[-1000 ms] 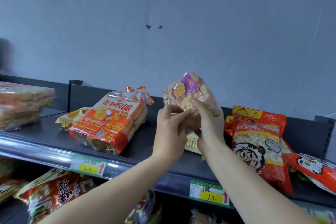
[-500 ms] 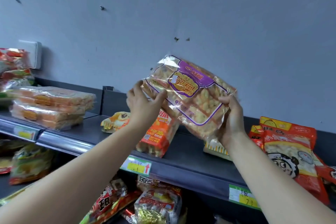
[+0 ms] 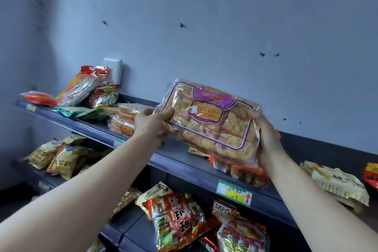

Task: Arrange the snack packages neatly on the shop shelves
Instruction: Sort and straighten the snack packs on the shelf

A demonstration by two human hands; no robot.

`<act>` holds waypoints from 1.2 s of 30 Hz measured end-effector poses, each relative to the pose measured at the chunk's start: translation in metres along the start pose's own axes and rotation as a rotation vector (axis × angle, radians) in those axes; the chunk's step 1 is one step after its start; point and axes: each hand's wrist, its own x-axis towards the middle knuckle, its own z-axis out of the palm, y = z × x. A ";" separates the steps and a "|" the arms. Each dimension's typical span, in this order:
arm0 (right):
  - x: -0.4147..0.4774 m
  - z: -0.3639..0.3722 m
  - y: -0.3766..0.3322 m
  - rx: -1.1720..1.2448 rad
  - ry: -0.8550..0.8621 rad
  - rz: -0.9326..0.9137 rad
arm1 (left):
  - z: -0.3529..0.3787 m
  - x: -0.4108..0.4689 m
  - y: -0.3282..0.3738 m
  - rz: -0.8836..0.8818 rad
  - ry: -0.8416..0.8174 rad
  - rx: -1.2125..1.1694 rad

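Fingers [image 3: 166, 113] of both hands clamped on snack package [image 3: 212, 129] ends
Runs 10 to 4 o'clock over shelf [image 3: 180, 162], left hand [image 3: 149, 124] nearer orange stack [image 3: 122, 124].

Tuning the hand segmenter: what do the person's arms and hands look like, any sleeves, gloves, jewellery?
Both forearms are bare to the frame edge, no sleeves in view. The left hand and right hand are ungloved; no watch, ring or bracelet shows on either.
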 end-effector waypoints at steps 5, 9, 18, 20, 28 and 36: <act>0.008 0.048 0.033 -0.188 0.048 -0.108 | -0.045 0.029 0.016 -0.057 0.095 -0.028; 0.022 0.057 0.053 -0.404 -0.071 -0.162 | -0.073 0.062 0.026 -0.045 0.209 -0.025; 0.122 0.087 0.080 -0.628 -0.069 -0.410 | -0.080 0.148 0.041 0.086 0.192 -0.062; 0.149 0.091 0.091 -0.597 -0.012 -0.389 | -0.082 0.168 0.040 0.108 0.179 -0.018; 0.224 0.108 0.145 -0.606 0.014 -0.193 | -0.102 0.246 0.018 0.222 0.172 0.446; 0.235 0.113 0.142 -0.901 -0.067 -0.049 | -0.125 0.309 0.010 0.341 0.151 1.019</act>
